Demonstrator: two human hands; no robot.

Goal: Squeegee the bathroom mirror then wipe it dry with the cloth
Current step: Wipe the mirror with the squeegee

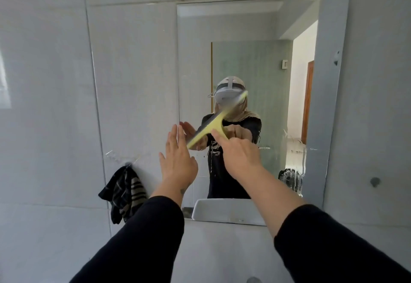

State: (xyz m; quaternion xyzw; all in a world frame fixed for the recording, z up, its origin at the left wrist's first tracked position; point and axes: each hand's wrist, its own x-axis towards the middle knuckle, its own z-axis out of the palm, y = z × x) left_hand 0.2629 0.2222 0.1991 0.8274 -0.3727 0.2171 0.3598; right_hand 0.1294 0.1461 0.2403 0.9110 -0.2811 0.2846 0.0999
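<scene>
While right hand [239, 153] grips squeegee [213, 126] on mirror [138, 82], left hand [178, 160] flat, fingers spread.

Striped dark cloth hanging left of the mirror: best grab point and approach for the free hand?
Judgement: pinch the bunched top of the dark striped cloth just under its wall hook, coming from the front-right with the open left hand. The fabric gathers narrow there, while lower folds hang loose. Lift up and off. The right hand holds the yellow squeegee.
</scene>
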